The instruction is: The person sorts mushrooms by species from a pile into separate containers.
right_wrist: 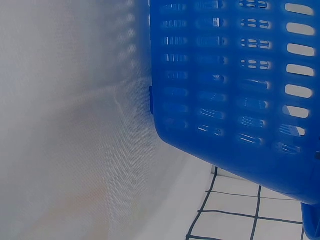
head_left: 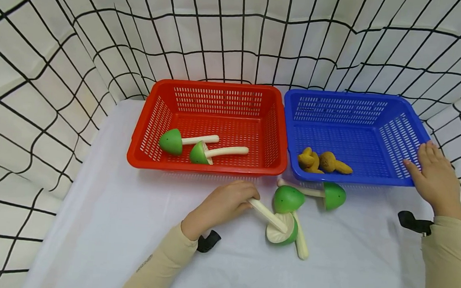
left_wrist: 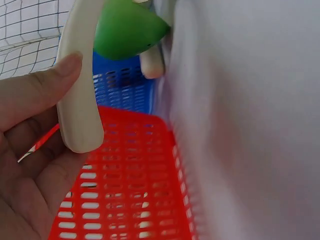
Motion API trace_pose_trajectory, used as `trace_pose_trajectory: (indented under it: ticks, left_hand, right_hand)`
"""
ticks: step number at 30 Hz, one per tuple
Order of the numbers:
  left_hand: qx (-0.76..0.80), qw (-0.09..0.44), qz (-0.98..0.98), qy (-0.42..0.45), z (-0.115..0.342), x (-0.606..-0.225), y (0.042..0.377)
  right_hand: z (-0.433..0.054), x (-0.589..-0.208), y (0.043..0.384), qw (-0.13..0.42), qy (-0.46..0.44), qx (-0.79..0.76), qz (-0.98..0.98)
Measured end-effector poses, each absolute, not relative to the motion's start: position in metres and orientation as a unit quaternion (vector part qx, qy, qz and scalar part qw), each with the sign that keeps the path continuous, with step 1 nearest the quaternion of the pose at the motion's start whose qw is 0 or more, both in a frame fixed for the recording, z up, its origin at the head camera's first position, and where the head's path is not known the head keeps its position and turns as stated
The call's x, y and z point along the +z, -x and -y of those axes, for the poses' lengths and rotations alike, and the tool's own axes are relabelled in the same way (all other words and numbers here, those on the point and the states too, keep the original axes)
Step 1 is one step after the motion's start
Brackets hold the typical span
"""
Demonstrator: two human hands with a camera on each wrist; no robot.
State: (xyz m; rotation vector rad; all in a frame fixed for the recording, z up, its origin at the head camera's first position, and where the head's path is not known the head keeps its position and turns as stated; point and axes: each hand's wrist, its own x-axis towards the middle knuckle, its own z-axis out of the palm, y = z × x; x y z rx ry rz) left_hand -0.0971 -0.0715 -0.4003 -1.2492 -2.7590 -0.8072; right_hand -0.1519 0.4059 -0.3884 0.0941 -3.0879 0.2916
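Observation:
My left hand (head_left: 226, 201) pinches the pale stem of a green-capped toy mushroom (head_left: 282, 231) between thumb and fingers; its cap is tilted, with the ribbed underside showing. The left wrist view shows the thumb on the stem (left_wrist: 82, 100), with a green cap (left_wrist: 122, 30) beyond. Touching the held one is a second green toy mushroom (head_left: 288, 199); a third (head_left: 334, 196) lies along the front of the blue basket (head_left: 356, 180). My right hand (head_left: 438, 181) rests on that basket's right rim, fingers extended. It is out of sight in the right wrist view, where the basket wall (right_wrist: 235, 95) shows.
A red basket (head_left: 205, 166) stands left of the blue one, holding two green toy mushrooms (head_left: 172, 142). Small brown toy mushrooms (head_left: 335, 164) lie at the blue basket's front left. White cloth (head_left: 128, 226) covers the table, and a black wire grid (head_left: 242, 37) surrounds its back and sides.

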Motion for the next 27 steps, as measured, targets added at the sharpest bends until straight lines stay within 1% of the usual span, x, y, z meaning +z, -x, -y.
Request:
trace_pose_trajectory:
  ticks: [14,27]
  left_hand:
    - [-0.289,0.02,0.858,0.424,0.094,-0.38,0.096]
    - [-0.354,0.026,0.836,0.419,0.102,-0.374,0.096]
  right_hand:
    - [-0.407,-0.389,0.151,0.017,-0.021,0.094,0.995]
    - [-0.405,-0.389,0.152,0.019,-0.015,0.095,0.995]
